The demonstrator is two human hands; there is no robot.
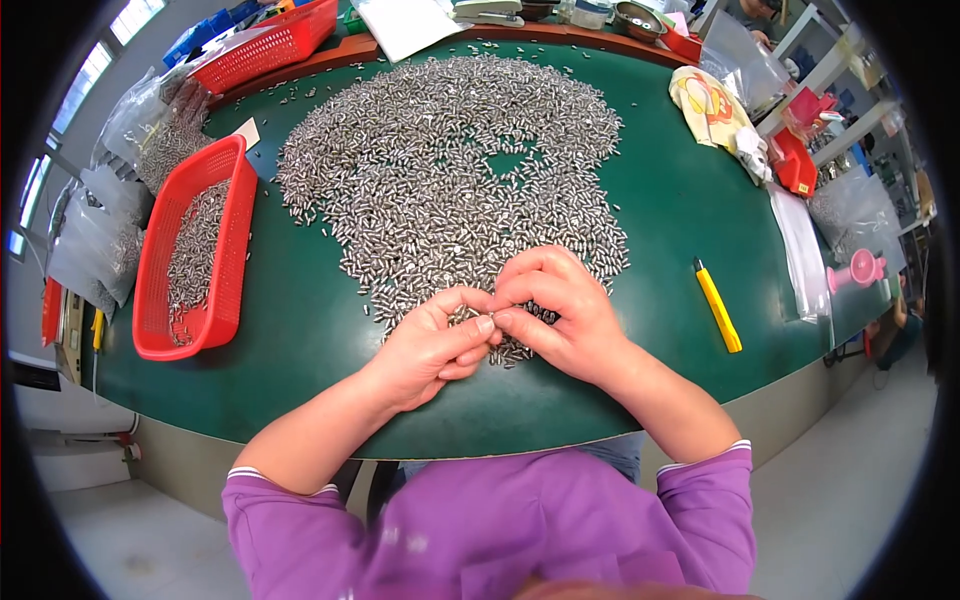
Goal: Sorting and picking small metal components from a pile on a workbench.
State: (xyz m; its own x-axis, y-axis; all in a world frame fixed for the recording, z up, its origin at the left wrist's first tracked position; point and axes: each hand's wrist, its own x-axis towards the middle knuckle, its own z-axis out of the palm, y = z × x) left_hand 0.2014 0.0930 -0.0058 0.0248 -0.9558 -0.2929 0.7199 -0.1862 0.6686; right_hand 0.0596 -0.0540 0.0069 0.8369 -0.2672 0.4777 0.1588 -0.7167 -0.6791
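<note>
A wide heap of small silvery metal pins (440,150) covers the middle of the green table. Over its near edge my two hands meet, fingertips touching. My left hand (430,345) is closed, thumb and forefinger pinched together. My right hand (560,310) pinches at the same spot with thumb and forefinger. Whatever lies between the fingertips is too small and covered to make out. A few darker pins show beneath and between the hands.
On the left stands a red plastic basket (243,215) partly filled with pins, beside clear bags (95,245) of parts. A yellow utility knife (718,308) lies on the right. Farther right are a patterned cloth (705,105) and a pink spool-shaped thing (858,270). Another red basket (270,50) stands far left.
</note>
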